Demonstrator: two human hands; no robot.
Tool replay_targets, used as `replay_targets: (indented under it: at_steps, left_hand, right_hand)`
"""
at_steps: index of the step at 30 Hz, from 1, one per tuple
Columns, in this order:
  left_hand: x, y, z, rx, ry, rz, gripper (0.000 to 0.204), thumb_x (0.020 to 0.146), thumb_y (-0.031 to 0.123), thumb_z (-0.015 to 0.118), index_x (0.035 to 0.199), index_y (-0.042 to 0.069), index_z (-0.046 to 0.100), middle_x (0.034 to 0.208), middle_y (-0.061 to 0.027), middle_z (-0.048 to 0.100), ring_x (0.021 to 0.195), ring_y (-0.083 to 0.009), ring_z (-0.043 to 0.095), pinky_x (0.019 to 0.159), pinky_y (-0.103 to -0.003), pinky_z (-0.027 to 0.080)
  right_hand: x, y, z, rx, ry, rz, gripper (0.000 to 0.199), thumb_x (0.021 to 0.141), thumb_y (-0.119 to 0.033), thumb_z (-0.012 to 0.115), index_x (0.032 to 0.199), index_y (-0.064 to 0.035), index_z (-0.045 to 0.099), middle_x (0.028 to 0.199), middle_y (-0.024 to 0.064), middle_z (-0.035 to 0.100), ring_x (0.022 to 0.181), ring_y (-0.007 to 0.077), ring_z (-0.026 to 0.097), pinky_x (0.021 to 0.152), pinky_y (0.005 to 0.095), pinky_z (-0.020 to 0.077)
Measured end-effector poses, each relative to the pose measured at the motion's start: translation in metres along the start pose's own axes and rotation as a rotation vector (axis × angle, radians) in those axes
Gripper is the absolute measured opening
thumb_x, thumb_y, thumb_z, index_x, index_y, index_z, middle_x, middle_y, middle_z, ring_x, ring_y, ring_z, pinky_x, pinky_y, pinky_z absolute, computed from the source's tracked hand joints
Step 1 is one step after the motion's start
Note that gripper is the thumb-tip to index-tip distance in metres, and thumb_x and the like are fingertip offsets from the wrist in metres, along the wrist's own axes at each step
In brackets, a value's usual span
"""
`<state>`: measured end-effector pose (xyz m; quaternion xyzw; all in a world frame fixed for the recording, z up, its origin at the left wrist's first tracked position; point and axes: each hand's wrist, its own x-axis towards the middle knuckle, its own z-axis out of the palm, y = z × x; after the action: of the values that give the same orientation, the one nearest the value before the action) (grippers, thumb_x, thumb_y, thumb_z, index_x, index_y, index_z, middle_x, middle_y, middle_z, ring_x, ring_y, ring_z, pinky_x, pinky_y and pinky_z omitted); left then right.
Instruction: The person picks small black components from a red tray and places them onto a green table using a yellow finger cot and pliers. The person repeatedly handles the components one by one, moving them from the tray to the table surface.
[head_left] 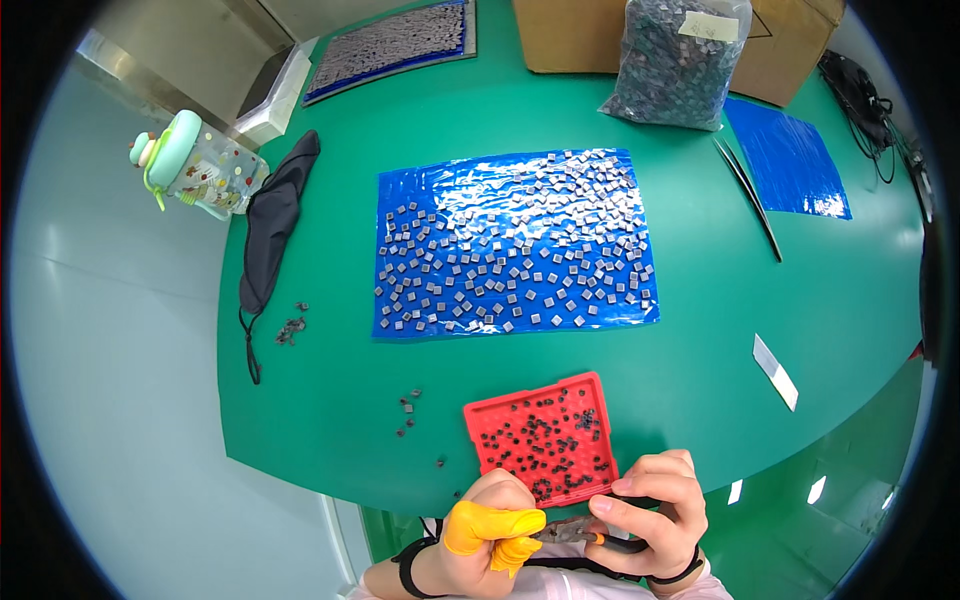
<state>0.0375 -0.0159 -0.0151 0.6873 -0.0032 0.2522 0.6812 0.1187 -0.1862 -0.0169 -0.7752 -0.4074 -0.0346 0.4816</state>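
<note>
My right hand (pixel 662 512) is wrapped round the black and orange handles of a pair of pliers (pixel 563 530), whose metal jaws point left. Yellow finger covers sit on the thumb and forefinger of my left hand (pixel 490 535). Those fingers are pinched together at the tip of the jaws; whatever they hold is hidden. Just beyond both hands lies a red tray (pixel 478 412) with many small black pieces scattered in it. Farther off, a blue sheet (pixel 440 180) carries many small grey square pieces.
Loose dark bits (pixel 290 331) lie on the green table (pixel 330 420) at left, near a black cloth pouch (pixel 275 230) and a bottle (pixel 215 165). Tweezers (pixel 750 195), a white strip (pixel 775 372) and a blue film (pixel 790 160) lie right. A filled bag (pixel 675 75) stands before cardboard (pixel 570 35).
</note>
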Motion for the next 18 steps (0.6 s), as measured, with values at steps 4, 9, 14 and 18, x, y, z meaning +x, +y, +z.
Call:
replay_targets:
  at_steps: [4,9,14,18]
  left_hand:
    - [-0.006,-0.009,-0.004,0.072,-0.075,0.033,0.015,0.090,0.012,0.057,0.096,-0.002,0.060,0.068,-0.0085,0.053,0.059,-0.0215,0.045,0.058,-0.035,0.036]
    - [-0.005,-0.003,0.000,-0.026,-0.076,-0.061,0.015,0.093,0.014,0.053,0.095,-0.001,0.055,0.069,-0.0076,0.050,0.059,-0.0201,0.044,0.057,-0.036,0.035]
    - [-0.009,-0.002,0.006,-0.107,-0.050,-0.137,0.018,0.096,0.020,0.049,0.091,0.002,0.047,0.069,-0.0054,0.045,0.058,-0.0161,0.040,0.058,-0.033,0.035]
    - [-0.007,0.009,0.001,-0.119,-0.105,-0.428,0.019,0.096,0.020,0.046,0.088,0.003,0.047,0.070,-0.0051,0.044,0.059,-0.0132,0.040,0.055,-0.028,0.034]
  right_hand:
    - [0.001,0.002,-0.001,-0.018,-0.002,-0.020,0.051,0.047,-0.017,0.080,0.097,-0.0175,0.070,0.096,0.0016,0.053,0.078,0.0196,0.056,0.064,0.0350,0.0375]
    - [0.003,0.003,-0.003,-0.043,0.002,-0.041,0.050,0.045,-0.018,0.080,0.094,-0.0174,0.071,0.095,0.0016,0.054,0.077,0.0196,0.056,0.063,0.0350,0.0370]
    - [0.005,0.004,-0.006,-0.051,-0.007,-0.071,0.050,0.044,-0.018,0.079,0.094,-0.0179,0.071,0.091,0.0014,0.055,0.074,0.0195,0.055,0.062,0.0344,0.0360]
    - [0.004,0.004,-0.006,-0.104,0.006,-0.062,0.051,0.044,-0.018,0.079,0.095,-0.0183,0.070,0.090,0.0013,0.054,0.074,0.0194,0.055,0.061,0.0347,0.0352]
